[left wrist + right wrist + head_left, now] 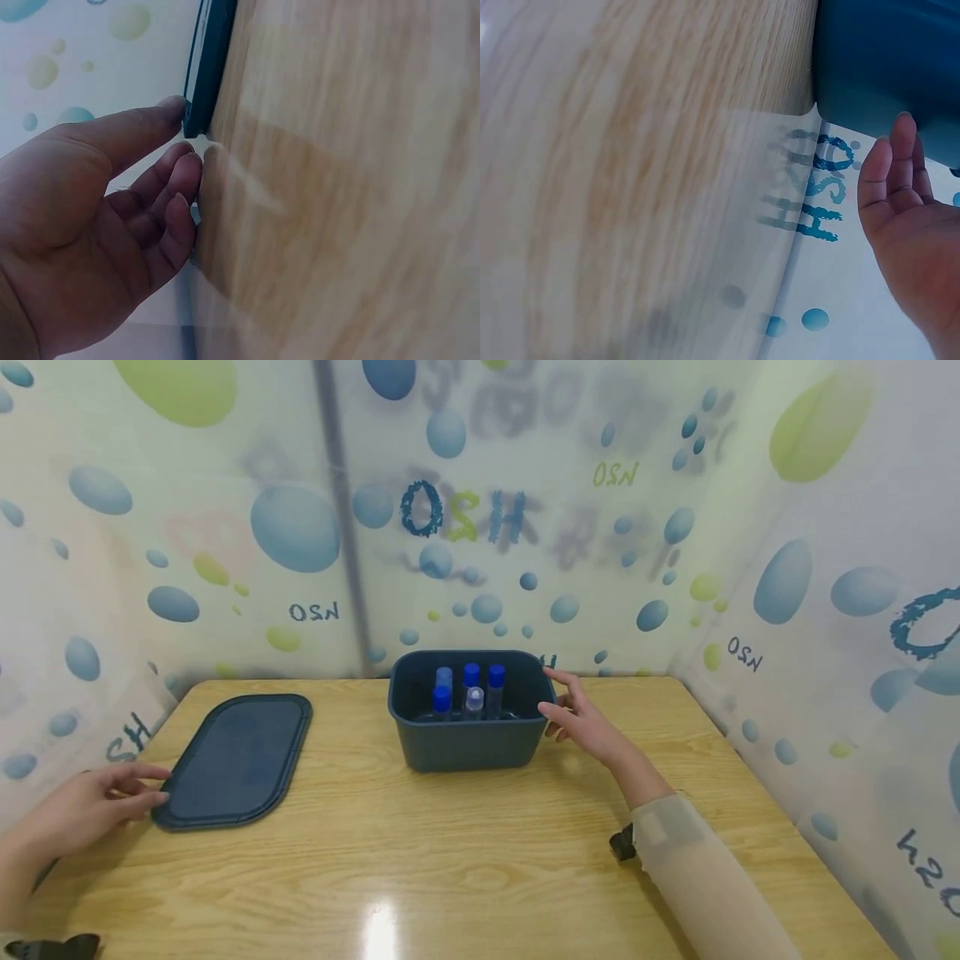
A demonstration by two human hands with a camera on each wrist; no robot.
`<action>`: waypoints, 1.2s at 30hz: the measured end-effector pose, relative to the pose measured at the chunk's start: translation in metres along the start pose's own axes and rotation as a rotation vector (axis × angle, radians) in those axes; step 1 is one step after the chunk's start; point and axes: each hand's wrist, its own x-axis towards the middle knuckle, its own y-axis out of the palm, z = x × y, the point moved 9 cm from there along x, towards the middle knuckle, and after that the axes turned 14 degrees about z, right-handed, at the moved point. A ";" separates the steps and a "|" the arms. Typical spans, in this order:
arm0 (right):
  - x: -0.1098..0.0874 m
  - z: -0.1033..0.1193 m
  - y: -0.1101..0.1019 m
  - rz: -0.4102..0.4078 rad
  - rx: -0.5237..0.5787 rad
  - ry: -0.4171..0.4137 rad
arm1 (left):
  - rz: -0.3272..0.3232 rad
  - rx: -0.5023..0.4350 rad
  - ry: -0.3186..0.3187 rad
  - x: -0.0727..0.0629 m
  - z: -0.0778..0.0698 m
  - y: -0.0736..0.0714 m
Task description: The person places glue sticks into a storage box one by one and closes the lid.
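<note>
In the head view a dark blue-grey plastic bin (471, 747) stands upright at the back middle of the table, its top uncovered. Inside it stand several small clear bottles (494, 693), most with blue caps and one with a pale clear top. My right hand (588, 727) is at the bin's right end, thumb and forefinger spread along the rim, the other fingers beside the outer wall. To the left, a flat dark lid (236, 760) with rounded corners lies on the table. My left hand (93, 806) touches the lid's near left edge with loosely bent fingers.
The wooden table (450, 852) carries both the bin and the lid. Printed curtains (480, 552) with blue and green spots hang behind it and along both sides, close to the table's edges. Dark wrist devices (622, 842) sit at both wrists.
</note>
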 end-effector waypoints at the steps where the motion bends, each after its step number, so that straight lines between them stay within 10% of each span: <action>1: 0.000 0.000 0.000 0.000 0.001 -0.001 | -0.001 0.011 0.004 0.001 0.001 0.000; 14: 0.002 0.000 0.000 -0.010 -0.009 -0.002 | 0.074 0.064 0.020 0.008 0.001 0.002; 36: 0.000 -0.001 0.002 -0.021 0.011 -0.006 | -0.122 0.026 -0.071 0.002 0.003 -0.009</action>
